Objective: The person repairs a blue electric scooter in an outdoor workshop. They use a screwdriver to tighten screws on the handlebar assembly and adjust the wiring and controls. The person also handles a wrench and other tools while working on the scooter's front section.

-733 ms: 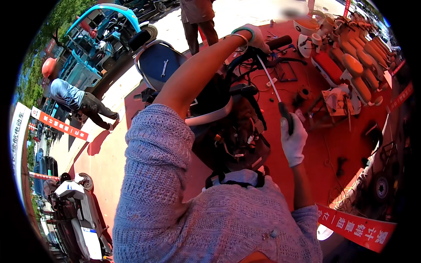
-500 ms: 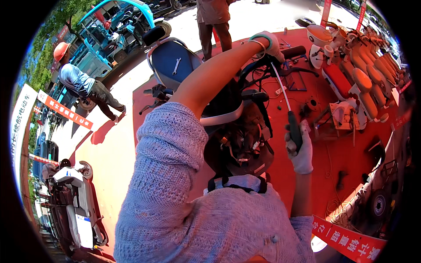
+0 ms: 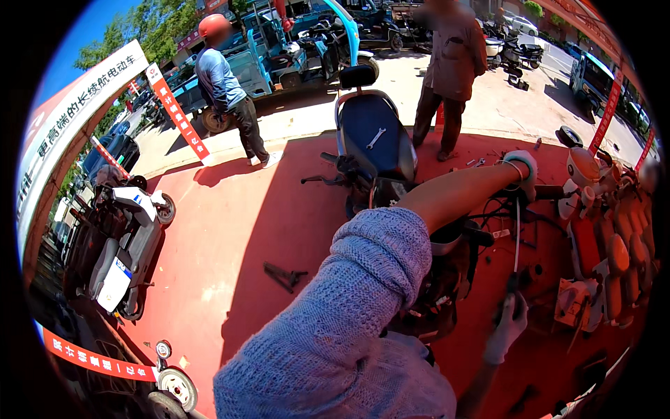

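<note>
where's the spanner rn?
Head view, upper centre: the silver spanner lies on the blue scooter seat, beyond the person's outstretched left arm, just left of the standing bystander.

Single head-worn fisheye view, looking down and forward past the shoulder, close over the scooter (image 3: 391, 160)

Two gloved hands (left (image 3: 525, 171), right (image 3: 507, 328)), one screwdriver (image 3: 516, 255), one wrench (image 3: 375, 138), two bystanders (image 3: 227, 87) (image 3: 452, 59) and three scooters (image 3: 377, 150) (image 3: 122, 241) (image 3: 604, 230) crowd the red floor (image 3: 230, 223).

Blue-grey knitted sleeve (image 3: 349, 307), pushed up; white work gloves on both hands.
</note>
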Action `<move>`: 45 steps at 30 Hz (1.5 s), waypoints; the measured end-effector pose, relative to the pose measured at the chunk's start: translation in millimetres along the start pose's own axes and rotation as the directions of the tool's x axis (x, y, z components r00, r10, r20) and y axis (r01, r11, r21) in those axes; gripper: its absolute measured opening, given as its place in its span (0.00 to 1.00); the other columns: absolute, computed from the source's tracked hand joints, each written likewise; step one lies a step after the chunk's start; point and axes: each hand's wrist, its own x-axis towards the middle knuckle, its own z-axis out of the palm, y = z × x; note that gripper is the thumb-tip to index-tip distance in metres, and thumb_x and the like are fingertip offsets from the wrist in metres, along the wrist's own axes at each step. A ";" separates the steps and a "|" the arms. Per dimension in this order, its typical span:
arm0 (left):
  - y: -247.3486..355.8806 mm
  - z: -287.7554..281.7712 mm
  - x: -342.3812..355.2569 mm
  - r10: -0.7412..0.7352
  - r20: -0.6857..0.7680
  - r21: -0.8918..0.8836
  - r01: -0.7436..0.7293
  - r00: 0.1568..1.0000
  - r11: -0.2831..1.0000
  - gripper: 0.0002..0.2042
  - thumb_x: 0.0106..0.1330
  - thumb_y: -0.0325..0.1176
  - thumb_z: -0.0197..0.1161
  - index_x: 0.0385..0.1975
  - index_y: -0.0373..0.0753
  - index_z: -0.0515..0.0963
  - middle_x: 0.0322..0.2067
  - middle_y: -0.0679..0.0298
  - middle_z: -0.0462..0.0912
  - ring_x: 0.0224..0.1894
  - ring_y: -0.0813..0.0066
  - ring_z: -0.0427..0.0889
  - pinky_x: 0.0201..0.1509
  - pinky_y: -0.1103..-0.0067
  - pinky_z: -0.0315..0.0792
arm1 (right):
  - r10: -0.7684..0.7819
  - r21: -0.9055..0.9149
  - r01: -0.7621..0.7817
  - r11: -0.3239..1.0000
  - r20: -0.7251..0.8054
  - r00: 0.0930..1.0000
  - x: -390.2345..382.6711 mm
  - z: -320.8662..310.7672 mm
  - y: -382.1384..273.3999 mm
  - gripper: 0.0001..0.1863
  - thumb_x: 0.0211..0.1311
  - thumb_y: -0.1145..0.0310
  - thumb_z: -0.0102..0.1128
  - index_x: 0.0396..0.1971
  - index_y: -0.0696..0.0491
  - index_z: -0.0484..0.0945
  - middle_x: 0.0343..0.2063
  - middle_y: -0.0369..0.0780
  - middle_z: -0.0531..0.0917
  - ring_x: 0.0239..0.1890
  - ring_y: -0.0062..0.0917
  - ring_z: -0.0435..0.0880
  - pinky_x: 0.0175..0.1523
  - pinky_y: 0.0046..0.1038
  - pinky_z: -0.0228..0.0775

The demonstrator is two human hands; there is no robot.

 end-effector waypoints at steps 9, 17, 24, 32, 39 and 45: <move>0.0 5.1 6.0 -0.030 -0.076 0.042 0.033 0.997 0.999 0.33 0.34 0.62 0.70 0.30 0.37 0.83 0.28 0.60 0.84 0.32 0.66 0.84 0.36 0.73 0.77 | 0.141 0.290 -0.160 0.944 0.084 0.986 -2.3 0.2 -1.8 0.18 0.66 0.58 0.51 0.43 0.59 0.72 0.21 0.34 0.76 0.14 0.13 0.64 0.20 0.16 0.58; 9.4 -14.1 -23.0 -0.051 0.001 -0.011 0.051 0.999 0.999 0.28 0.40 0.57 0.71 0.25 0.34 0.82 0.22 0.58 0.83 0.21 0.67 0.82 0.27 0.76 0.77 | -0.514 -0.612 0.418 0.672 0.021 0.858 4.5 -1.8 18.7 0.21 0.58 0.70 0.62 0.50 0.59 0.70 0.34 0.40 0.79 0.36 0.30 0.80 0.42 0.29 0.72; 7.8 -12.5 -14.9 -0.061 0.022 -0.016 0.061 0.998 0.998 0.29 0.38 0.57 0.70 0.27 0.33 0.81 0.23 0.58 0.83 0.23 0.67 0.83 0.28 0.75 0.77 | 0.040 0.181 -0.059 0.982 0.108 0.993 5.8 -7.8 4.9 0.16 0.66 0.58 0.50 0.42 0.57 0.73 0.25 0.35 0.78 0.16 0.14 0.66 0.21 0.17 0.56; 2.2 -3.2 -3.4 -0.086 0.039 0.017 0.086 0.996 0.996 0.30 0.38 0.61 0.70 0.27 0.35 0.82 0.24 0.59 0.83 0.26 0.67 0.83 0.31 0.75 0.77 | -0.490 -0.460 0.443 0.769 0.021 0.872 10.5 -0.7 28.8 0.17 0.67 0.58 0.50 0.43 0.58 0.73 0.24 0.36 0.77 0.13 0.11 0.64 0.19 0.15 0.56; -3.4 1.3 -4.5 -0.040 -0.032 -0.024 0.039 0.999 0.999 0.30 0.37 0.61 0.69 0.28 0.36 0.83 0.25 0.59 0.83 0.27 0.67 0.83 0.32 0.74 0.76 | 0.114 0.189 -0.131 0.973 0.099 0.989 0.5 -2.8 -1.0 0.16 0.64 0.64 0.55 0.45 0.58 0.72 0.25 0.37 0.77 0.18 0.16 0.70 0.24 0.18 0.61; 4.7 2.4 -9.5 -0.036 -0.086 0.011 0.037 0.996 0.999 0.30 0.38 0.60 0.69 0.30 0.37 0.83 0.29 0.58 0.84 0.32 0.65 0.84 0.37 0.73 0.77 | -0.515 -0.559 0.443 0.700 0.034 0.857 -1.3 0.3 2.7 0.15 0.63 0.66 0.57 0.45 0.60 0.72 0.29 0.40 0.79 0.26 0.20 0.77 0.31 0.23 0.69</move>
